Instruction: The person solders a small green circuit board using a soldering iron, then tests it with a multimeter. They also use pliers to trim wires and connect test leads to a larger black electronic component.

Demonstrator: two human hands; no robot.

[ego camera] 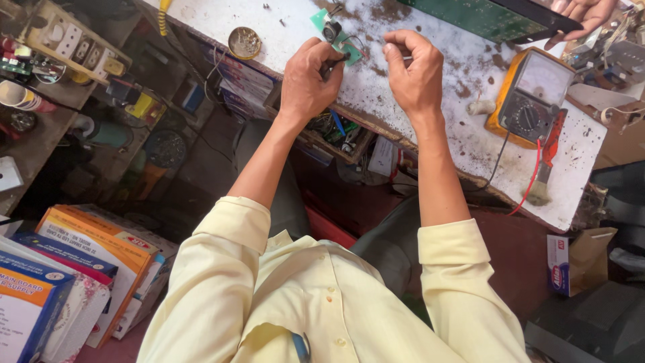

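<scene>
My left hand [309, 81] is closed around a dark slim tool [334, 62] whose tip points at a small green circuit board [338, 33] on the white, stained workbench [437, 128]. A dark round part stands on that board. My right hand [413, 70] is just right of it, pinching a thin strand of wire [406, 58] between thumb and fingers. Both hands rest near the bench's front edge, a few centimetres apart.
A yellow-orange multimeter [531, 94] with red and black leads lies to the right, a brush [545, 165] beside it. A round tin [244, 42] sits left. Another person's hand [583, 13] holds a large green board [484, 17]. An open drawer [332, 134] and stacked boxes [80, 262] sit below.
</scene>
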